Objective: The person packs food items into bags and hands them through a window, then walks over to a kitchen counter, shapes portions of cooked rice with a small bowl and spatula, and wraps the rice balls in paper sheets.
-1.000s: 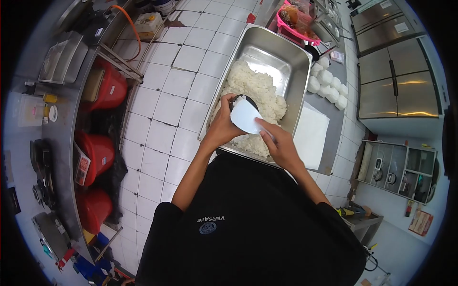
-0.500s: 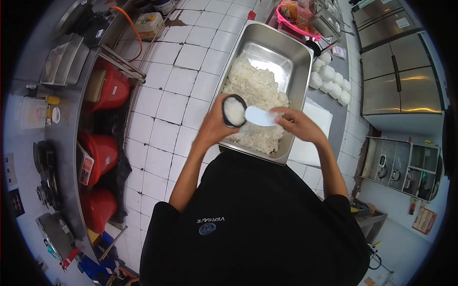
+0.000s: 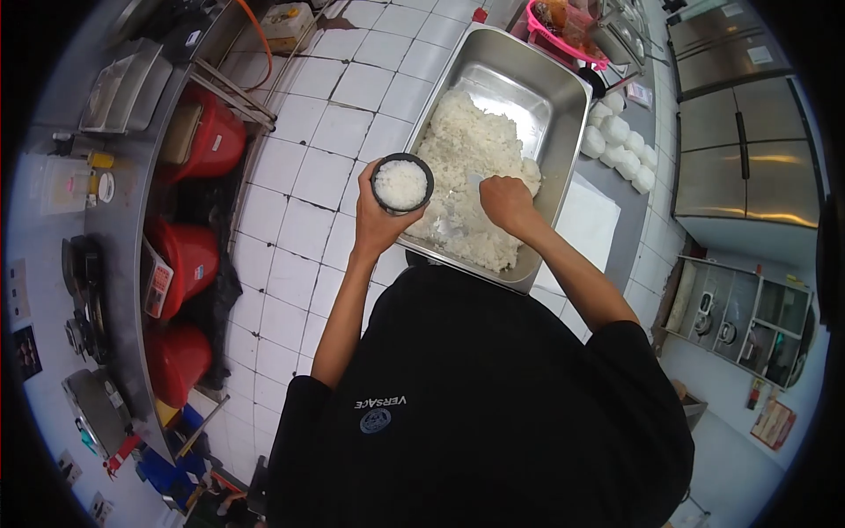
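My left hand (image 3: 380,225) is wrapped round a small dark bowl (image 3: 429,184), held upright just off the near left edge of a deep steel pan (image 3: 560,141). White cooked rice (image 3: 401,185) fills the bowl nearly to its rim. Over the pan, my right hand (image 3: 510,206) is closed on a pale rice paddle (image 3: 474,179). Its blade is mostly hidden by the hand and the rice around it. Loose rice (image 3: 466,141) covers much of the pan's floor, while bare metal shows at the far end.
Right of the pan, a white sheet (image 3: 585,224) and several white rounded packs (image 3: 619,141) lie on the grey counter. Beyond the pan stands a pink basket (image 3: 563,40). Red tubs (image 3: 183,264) sit under a steel bench at left. Steel fridges (image 3: 748,150) stand at right.
The paddle has left the bowl and gone down to the rice in the pan with my right hand. My left hand has shifted left, turning the bowl's opening upward.
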A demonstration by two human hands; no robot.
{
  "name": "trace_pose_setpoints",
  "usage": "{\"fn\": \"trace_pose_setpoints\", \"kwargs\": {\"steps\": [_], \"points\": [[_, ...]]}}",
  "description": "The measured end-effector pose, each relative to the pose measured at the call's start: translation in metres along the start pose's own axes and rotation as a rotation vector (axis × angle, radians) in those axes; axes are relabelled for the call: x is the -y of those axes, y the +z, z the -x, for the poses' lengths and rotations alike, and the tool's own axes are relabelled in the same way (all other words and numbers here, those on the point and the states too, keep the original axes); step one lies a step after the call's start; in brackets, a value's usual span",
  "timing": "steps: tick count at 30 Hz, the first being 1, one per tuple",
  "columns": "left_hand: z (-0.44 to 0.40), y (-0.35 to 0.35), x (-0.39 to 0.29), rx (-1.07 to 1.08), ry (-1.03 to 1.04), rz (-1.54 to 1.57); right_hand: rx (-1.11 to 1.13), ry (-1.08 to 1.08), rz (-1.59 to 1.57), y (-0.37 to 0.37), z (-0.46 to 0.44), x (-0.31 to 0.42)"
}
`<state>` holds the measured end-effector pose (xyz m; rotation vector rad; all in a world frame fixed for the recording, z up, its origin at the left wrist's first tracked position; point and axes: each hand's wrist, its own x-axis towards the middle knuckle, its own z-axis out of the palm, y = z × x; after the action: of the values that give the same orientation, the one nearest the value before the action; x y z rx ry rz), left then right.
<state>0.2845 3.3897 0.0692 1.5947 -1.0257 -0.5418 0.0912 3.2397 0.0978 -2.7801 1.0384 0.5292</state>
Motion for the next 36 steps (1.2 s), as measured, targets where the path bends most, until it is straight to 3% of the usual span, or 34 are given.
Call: {"fn": "trace_pose_setpoints", "kwargs": {"steps": [8,12,18,21,24,25,27,30,34,36], "points": [[0.000,0.003,0.002,-0.070,0.008,0.012,0.338,-0.030,-0.096,0.018,0.003,0.007],[-0.001,0.003,0.001,-0.059,-0.010,0.014,0.329,-0.068,-0.116,0.025,0.023,0.039],[-0.002,0.000,-0.001,-0.022,0.018,0.011,0.132,-0.057,-0.558,0.028,0.049,0.026],[-0.002,0.000,0.003,0.003,0.019,0.043,0.134,-0.149,-0.834,0.048,0.044,0.009],[0.000,0.003,0.010,-0.078,0.043,0.095,0.214,-0.072,-0.996,0.052,0.047,0.010],[0.000,0.003,0.011,-0.105,0.040,0.089,0.211,-0.065,-0.999,0.059,0.049,0.011],[-0.001,-0.001,0.009,-0.134,0.011,0.088,-0.097,-0.114,-0.925,0.068,0.048,0.019],[0.002,-0.010,0.004,-0.151,-0.022,0.077,-0.125,0.064,-0.649,0.046,0.058,0.022],[0.007,-0.005,0.014,-0.203,-0.044,0.131,-0.034,0.084,-0.443,0.020,0.058,0.040],[0.009,-0.001,0.019,-0.192,-0.022,0.106,0.038,-0.127,-0.412,0.018,0.058,0.045]]}}
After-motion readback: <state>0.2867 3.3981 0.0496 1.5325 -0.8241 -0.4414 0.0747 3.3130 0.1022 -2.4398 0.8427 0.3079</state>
